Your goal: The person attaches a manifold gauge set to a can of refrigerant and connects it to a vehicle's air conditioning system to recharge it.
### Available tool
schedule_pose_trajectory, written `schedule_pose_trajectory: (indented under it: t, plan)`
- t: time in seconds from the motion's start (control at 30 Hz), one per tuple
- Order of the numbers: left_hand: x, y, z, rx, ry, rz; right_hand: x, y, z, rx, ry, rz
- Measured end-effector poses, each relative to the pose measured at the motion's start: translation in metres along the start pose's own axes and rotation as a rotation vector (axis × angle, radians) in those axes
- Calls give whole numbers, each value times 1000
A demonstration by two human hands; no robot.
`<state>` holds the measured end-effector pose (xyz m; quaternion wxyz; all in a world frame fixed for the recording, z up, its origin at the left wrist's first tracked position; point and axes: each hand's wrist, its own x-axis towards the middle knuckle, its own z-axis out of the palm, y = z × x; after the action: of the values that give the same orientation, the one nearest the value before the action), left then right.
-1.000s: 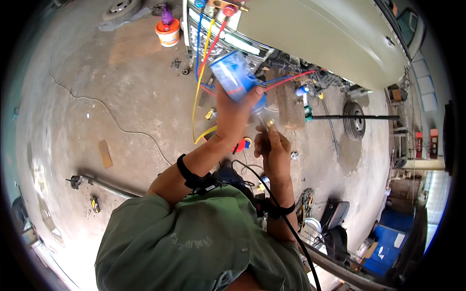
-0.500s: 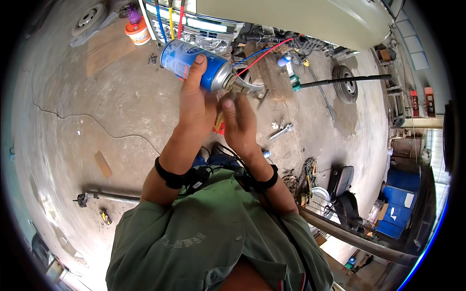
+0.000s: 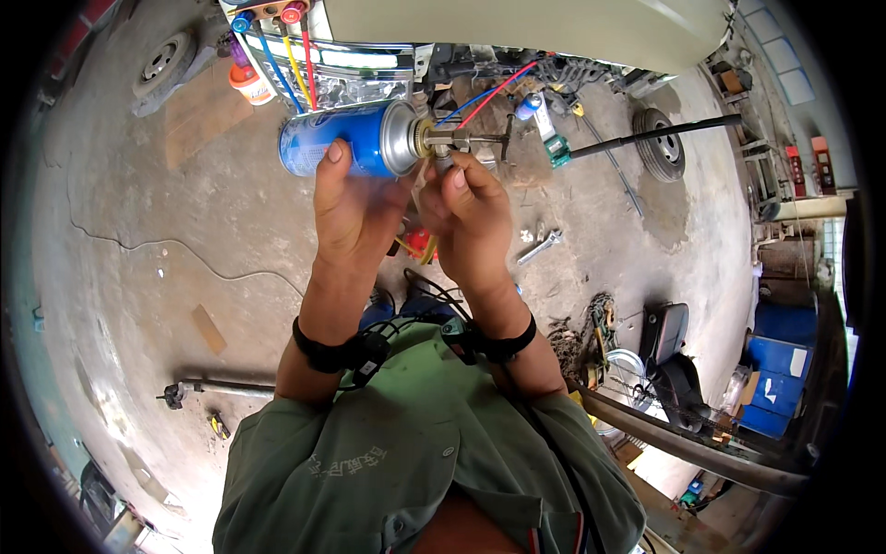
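Plainly enough from where I stand, the person's left hand [image 3: 355,203] is wrapped around a blue can [image 3: 358,134], thumb pressed to its near side. That can is up off the floor [image 3: 157,323], lying nearly level, its silver shoulder and neck toward the person's right. On the neck sits a metal valve fitting [image 3: 449,138] with a crossbar at its far end. The right hand [image 3: 469,198] is drawn in narrow, thumb and fingers pinching the fitting's lower part. Both hands are raised in front of the green shirt [image 3: 406,406]. Beyond them, 3 hoses [image 3: 309,66], 1 blue, 1 yellow and 1 red, hang from a manifold [image 3: 269,11] at the pale car [image 3: 517,28]. A silver wrench [image 3: 541,246] lies on the floor to the right.
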<state>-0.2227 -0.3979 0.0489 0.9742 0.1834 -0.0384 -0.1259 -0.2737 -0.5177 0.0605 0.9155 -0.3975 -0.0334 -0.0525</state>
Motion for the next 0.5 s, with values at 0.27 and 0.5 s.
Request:
schedule_pose_trajectory:
  t: [0.27, 0.5]
  plan:
    - [-9, -20, 8, 3, 25, 10, 0, -11, -8, -546, 155, -225]
    - [-26, 19, -14, -30, -33, -94, 6, -24, -27, -813, 210, -378]
